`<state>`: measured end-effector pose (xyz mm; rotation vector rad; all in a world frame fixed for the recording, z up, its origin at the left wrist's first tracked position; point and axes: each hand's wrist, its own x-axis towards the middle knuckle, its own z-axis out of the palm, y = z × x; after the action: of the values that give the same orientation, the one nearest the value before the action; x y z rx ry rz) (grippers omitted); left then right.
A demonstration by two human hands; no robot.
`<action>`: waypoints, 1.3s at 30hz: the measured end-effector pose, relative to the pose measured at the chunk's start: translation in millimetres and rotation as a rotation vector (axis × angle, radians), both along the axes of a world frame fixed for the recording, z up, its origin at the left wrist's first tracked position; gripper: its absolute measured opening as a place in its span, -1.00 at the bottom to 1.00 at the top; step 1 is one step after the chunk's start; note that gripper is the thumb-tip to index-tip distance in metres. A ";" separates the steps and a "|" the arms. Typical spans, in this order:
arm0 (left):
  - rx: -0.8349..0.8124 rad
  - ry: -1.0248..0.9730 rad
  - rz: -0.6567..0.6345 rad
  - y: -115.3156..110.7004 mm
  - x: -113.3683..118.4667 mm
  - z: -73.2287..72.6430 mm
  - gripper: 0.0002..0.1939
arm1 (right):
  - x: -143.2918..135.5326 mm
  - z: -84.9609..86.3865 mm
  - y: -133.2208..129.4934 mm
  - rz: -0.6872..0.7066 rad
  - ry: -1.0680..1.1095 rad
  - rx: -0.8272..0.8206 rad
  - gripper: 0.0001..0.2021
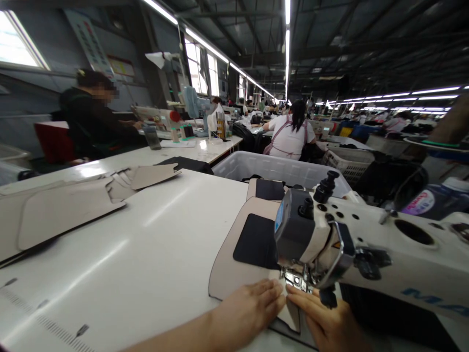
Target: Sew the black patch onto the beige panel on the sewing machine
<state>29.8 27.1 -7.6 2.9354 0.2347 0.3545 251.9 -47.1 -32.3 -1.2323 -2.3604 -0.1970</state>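
Both hands lie flat on a beige fabric panel [234, 274] at the near edge of the white table [146, 254]. The left hand [249, 305] presses palm down on the panel, fingers stretched toward the needle, gripping nothing. The right hand [328, 322] sits just beside it, fingers spread over the cloth right under the presser foot [295, 279]; it too looks open and pressing rather than grasping, though its lower part runs out of view. The fingertips of the two hands nearly meet in front of the foot.

Just beyond the left hand's fingers a dark patch [256, 242] is set on the panel, and past that a second beige piece with its own dark patch [269, 189] lies further off. Directly above the right hand hangs the head of the sewing machine [311, 234], its white arm running away to the right.

Well away to the left of the left hand, a stack of beige cut pieces [66, 208] rests on the table. Beyond the machine head stands a grey plastic bin [271, 168]. Further off, a person in a white top [291, 132] sits facing away, and another in dark clothes [91, 117] sits at the far left bench.
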 end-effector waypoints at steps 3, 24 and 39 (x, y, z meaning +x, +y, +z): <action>-0.022 -0.067 -0.067 14.1 -2.6 -4.1 -0.66 | -2.1 2.1 0.2 -0.008 0.026 -0.021 -0.57; -0.141 -0.081 -0.033 60.7 3.5 1.7 -0.72 | -5.3 4.4 2.1 0.001 -0.253 0.163 -0.57; 0.018 -0.018 0.204 46.0 7.5 -17.9 -0.64 | -8.7 11.2 0.0 -0.004 -0.206 0.164 -0.58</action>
<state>37.2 73.2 -25.4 2.9308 0.5335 0.4120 243.2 -47.2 -21.1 -1.1873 -2.4569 -0.5305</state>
